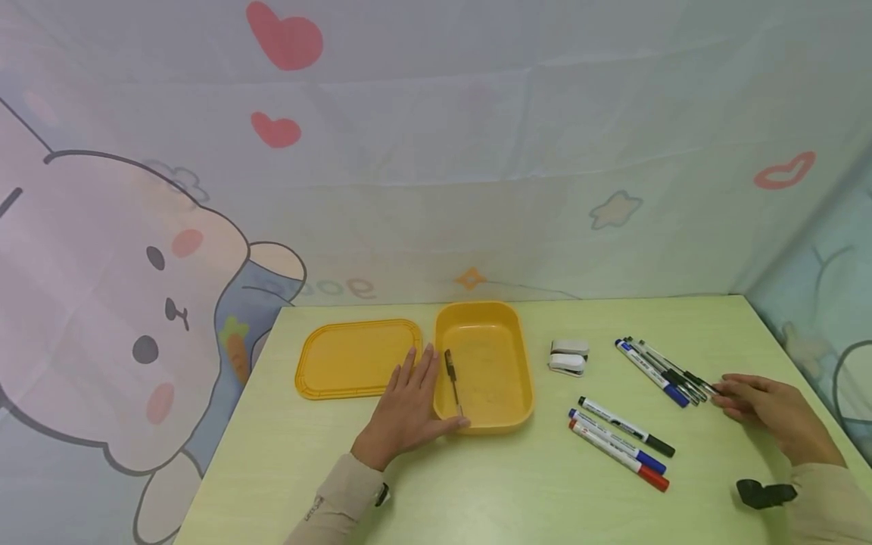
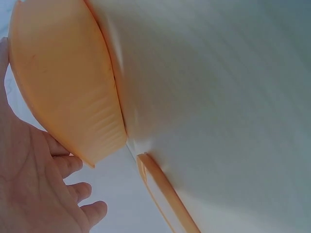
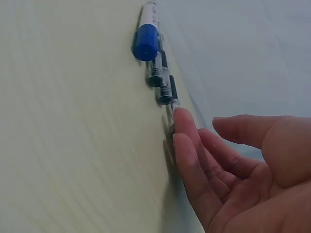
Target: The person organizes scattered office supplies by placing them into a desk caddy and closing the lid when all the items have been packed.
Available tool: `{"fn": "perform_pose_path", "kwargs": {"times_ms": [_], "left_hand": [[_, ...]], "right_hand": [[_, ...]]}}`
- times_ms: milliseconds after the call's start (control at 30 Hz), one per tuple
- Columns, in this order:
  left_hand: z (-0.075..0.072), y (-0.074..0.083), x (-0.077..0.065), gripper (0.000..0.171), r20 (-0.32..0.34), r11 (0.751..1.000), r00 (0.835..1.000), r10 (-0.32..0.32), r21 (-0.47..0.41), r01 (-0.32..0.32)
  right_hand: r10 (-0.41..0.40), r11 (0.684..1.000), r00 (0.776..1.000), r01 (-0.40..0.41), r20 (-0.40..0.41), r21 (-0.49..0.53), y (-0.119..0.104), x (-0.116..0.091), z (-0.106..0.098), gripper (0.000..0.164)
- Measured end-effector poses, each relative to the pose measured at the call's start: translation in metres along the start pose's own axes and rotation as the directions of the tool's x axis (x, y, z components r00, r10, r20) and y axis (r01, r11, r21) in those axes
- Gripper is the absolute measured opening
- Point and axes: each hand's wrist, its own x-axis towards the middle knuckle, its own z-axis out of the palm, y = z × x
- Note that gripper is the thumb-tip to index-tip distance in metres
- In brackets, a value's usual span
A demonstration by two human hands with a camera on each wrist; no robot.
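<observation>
My left hand (image 1: 405, 416) rests against the left side of a yellow plastic box (image 1: 527, 371), its fingers extended and the thumb at the near rim. The left wrist view shows its fingers along the box's outer wall (image 2: 68, 77). Inside the box lies one pen (image 1: 451, 367), dark at its far end. At the right, my right hand (image 1: 770, 409) reaches to the near end of a clear-barrelled pen (image 1: 696, 379). In the right wrist view its fingertips (image 3: 184, 145) touch or nearly touch that pen, while the thumb stands apart. Several such pens lie beside a blue marker (image 1: 652, 372).
A flat yellow lid (image 1: 357, 356) lies left of the box. Two small staplers (image 1: 568, 357) sit right of it. Nearer me lie a black marker (image 1: 625, 426), a blue marker (image 1: 616, 441) and a red marker (image 1: 618, 456). A patterned curtain (image 1: 477, 151) hangs behind the table.
</observation>
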Motion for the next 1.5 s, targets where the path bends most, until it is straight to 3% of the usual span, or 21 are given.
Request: {"fn": "perform_pose_path", "kwargs": {"times_ms": [300,567,833,1067,1200,1333,1500], "left_hand": [[0.000,-0.001,0.001,0.116,0.013,1.000,1.000,-0.004,-0.009,0.004],[0.001,-0.001,0.001,0.117,0.018,1.000,1.000,-0.007,-0.013,0.007],[0.000,-0.001,0.002,0.117,0.020,1.000,1.000,-0.008,-0.020,0.008],[0.002,-0.002,0.001,0.116,0.015,1.000,1.000,-0.005,-0.021,0.006],[0.002,-0.003,0.000,0.116,0.009,1.000,1.000,-0.002,-0.016,0.003],[0.002,-0.003,0.001,0.116,0.007,1.000,1.000,-0.003,-0.018,0.003],[0.003,-0.002,0.000,0.116,0.004,1.000,1.000,0.001,-0.023,-0.001]], "right_hand": [[0.012,0.983,0.999,-0.017,-0.032,-0.185,0.000,0.003,0.005,0.064],[-0.011,0.962,0.997,-0.011,-0.078,-0.274,0.000,0.003,0.010,0.057],[-0.002,0.932,0.997,-0.027,-0.080,-0.361,-0.003,0.005,0.010,0.062],[-0.031,0.832,0.994,-0.030,-0.100,-0.554,-0.009,0.007,0.012,0.057],[-0.035,0.796,0.995,-0.029,-0.095,-0.604,-0.011,0.008,0.014,0.050],[-0.026,0.821,0.996,-0.026,-0.083,-0.571,-0.011,0.007,0.014,0.049],[-0.047,0.891,0.995,0.002,-0.089,-0.454,-0.007,0.003,0.011,0.054]]}}
